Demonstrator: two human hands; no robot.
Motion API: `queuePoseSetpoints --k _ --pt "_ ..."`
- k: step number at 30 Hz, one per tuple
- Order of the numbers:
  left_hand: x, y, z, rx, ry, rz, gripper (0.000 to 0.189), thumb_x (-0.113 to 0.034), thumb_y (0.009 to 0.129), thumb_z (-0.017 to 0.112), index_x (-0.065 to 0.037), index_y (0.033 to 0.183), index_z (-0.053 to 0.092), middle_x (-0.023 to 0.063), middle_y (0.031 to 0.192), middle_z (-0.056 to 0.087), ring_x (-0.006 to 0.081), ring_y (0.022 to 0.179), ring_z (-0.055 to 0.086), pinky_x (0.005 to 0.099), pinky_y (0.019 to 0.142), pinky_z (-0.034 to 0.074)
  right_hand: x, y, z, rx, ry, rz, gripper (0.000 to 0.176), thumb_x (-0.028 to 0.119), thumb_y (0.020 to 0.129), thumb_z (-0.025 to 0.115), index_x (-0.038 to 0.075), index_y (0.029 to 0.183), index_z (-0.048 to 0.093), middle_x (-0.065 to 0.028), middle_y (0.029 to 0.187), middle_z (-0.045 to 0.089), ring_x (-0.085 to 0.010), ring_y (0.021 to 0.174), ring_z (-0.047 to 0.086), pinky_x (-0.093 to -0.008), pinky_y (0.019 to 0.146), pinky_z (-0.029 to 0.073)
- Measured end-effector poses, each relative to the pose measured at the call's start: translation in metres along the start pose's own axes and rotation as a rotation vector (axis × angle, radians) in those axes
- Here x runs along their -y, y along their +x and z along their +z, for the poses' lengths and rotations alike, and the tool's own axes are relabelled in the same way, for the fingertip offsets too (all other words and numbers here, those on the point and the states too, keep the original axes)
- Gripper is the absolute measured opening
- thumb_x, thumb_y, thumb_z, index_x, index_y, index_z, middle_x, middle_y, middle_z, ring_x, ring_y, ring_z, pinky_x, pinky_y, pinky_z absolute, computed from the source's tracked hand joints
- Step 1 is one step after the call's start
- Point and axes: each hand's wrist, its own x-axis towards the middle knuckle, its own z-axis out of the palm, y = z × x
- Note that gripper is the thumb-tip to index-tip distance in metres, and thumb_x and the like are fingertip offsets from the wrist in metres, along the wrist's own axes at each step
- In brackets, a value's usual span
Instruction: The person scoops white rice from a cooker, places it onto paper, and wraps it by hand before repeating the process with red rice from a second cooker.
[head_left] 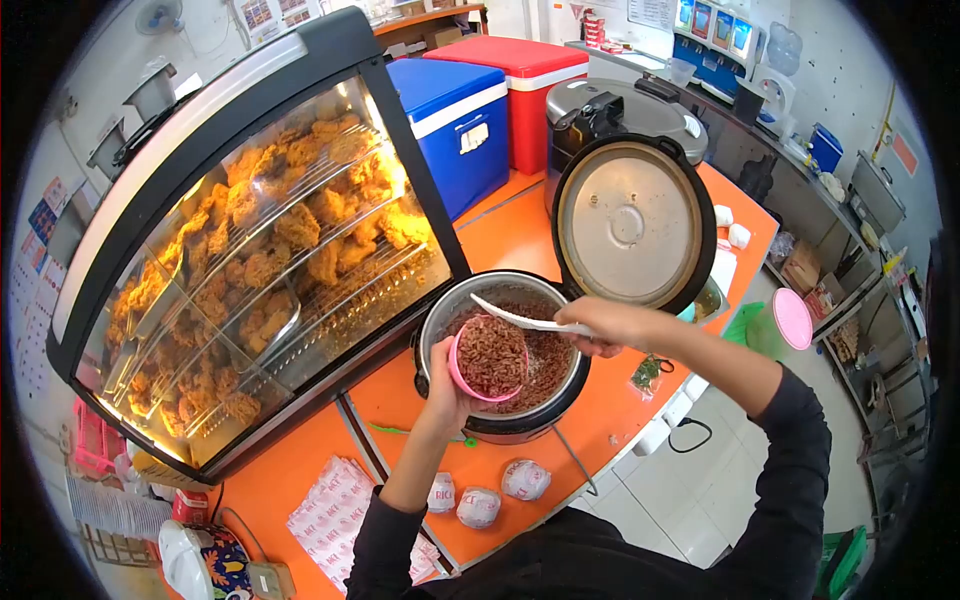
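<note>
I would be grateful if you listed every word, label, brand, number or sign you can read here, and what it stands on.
"RICE": leftmost wrapped bundle
"RICE", repeated: printed paper sheets
Too small or blurred to read: print on the other two bundles, red box, wall posters, blue cooler's label.

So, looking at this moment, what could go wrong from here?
Rice could spill over the rim of the pink bowl in the left hand as the right hand works the white paddle above it. The right forearm may bump the cooker's open lid. The left sleeve might knock the wrapped bundles near the table edge.
</note>
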Motion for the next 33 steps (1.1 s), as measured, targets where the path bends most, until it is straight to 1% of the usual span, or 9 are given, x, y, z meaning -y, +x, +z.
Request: queuePoseSetpoints --k 1,3,6,13,14,19,24,27,33 --pt "0.000 0.006 0.004 0.012 0.033 -0.025 0.063 -0.053 0.086 0.019 -0.008 0.126 0.041 0.0132 0.119 0.052 0.0270 0.104 0.056 0.0452 0.074 0.054 -0.020 0.018 -0.004 0.034 -0.023 -0.060 0.033 0.032 0.088 0.034 0.008 0.070 0.046 -0.0046 0.047 0.041 -0.0146 0.036 0.038 -0.0270 0.035 0.027" --pt "0.000 0.014 0.007 0.014 0.035 -0.072 0.065 -0.055 0.086 0.017 -0.008 0.124 0.042 0.0120 0.114 0.056 0.0249 0.099 0.059 0.0410 0.068 0.056 -0.024 0.005 0.015 -0.412 -0.691 -0.395 0.042 0.037 0.092 0.033 0.003 0.074 0.051 -0.0154 0.052 0.051 -0.0294 0.040 0.048 -0.0392 0.038 0.035" --pt "0.005 0.029 -0.001 0.032 0.183 -0.105 0.068 -0.058 0.086 0.014 -0.008 0.119 0.047 0.0092 0.103 0.061 0.0187 0.083 0.065 0.0300 0.052 0.056 -0.037 0.001 0.036 -0.544 -0.807 -0.451 0.047 0.040 0.093 0.032 0.001 0.079 0.054 -0.0218 0.058 0.055 -0.0394 0.051 0.055 -0.0478 0.046 0.042" --pt "0.002 0.046 -0.005 0.075 0.290 -0.093 0.069 -0.056 0.086 0.016 -0.003 0.113 0.052 0.0103 0.099 0.063 0.0181 0.085 0.064 0.0276 0.053 0.055 -0.050 0.026 0.048 -0.653 -1.010 -0.518 0.047 0.041 0.090 0.041 0.003 0.067 0.055 -0.0154 0.054 0.057 -0.0324 0.051 0.059 -0.0410 0.043 0.046" --pt "0.000 0.043 0.001 0.030 0.205 -0.109 0.068 -0.054 0.085 0.022 0.000 0.119 0.046 0.0159 0.110 0.057 0.0248 0.097 0.059 0.0371 0.070 0.055 -0.039 0.026 0.037 -0.683 -1.123 -0.572 0.049 0.043 0.089 0.043 0.004 0.063 0.055 -0.0143 0.054 0.057 -0.0299 0.047 0.058 -0.0376 0.037 0.044" --pt "0.016 0.062 -0.018 0.183 -0.347 0.103 0.067 -0.036 0.074 0.034 0.003 0.128 0.034 0.0210 0.127 0.043 0.0350 0.113 0.047 0.0491 0.093 0.040 -0.011 0.005 -0.004 -0.544 -0.851 -0.356 0.048 0.040 0.091 0.038 0.002 0.067 0.056 -0.0180 0.057 0.055 -0.0352 0.056 0.057 -0.0437 0.051 0.044" --pt "0.022 0.082 -0.006 -0.055 -0.461 0.167 0.032 -0.032 0.090 0.037 -0.005 0.099 0.052 0.0083 0.095 0.061 0.0209 0.090 0.058 0.0361 0.083 0.046 -0.059 0.051 0.041 -0.639 -0.577 -0.396 0.045 0.032 0.093 0.032 0.000 0.073 0.057 -0.0239 0.066 0.057 -0.0405 0.065 0.058 -0.0497 0.058 0.045" --pt "0.024 0.089 -0.017 -0.049 -0.184 0.133 0.028 -0.030 0.090 0.044 -0.005 0.098 0.053 0.0075 0.088 0.061 0.0190 0.082 0.059 0.0347 0.074 0.049 -0.062 0.048 0.083 -0.633 -0.540 -0.341 0.054 0.035 0.093 0.032 -0.002 0.064 0.059 -0.0249 0.062 0.057 -0.0430 0.063 0.058 -0.0522 0.059 0.047" --pt "0.007 0.061 -0.010 0.136 -0.103 -0.045 0.060 -0.054 0.088 0.026 -0.005 0.115 0.048 0.0153 0.103 0.059 0.0268 0.089 0.061 0.0367 0.072 0.053 -0.029 0.035 0.044 -0.710 -0.967 -0.460 0.047 0.039 0.090 0.040 0.004 0.066 0.058 -0.0169 0.057 0.058 -0.0321 0.055 0.060 -0.0405 0.047 0.047"
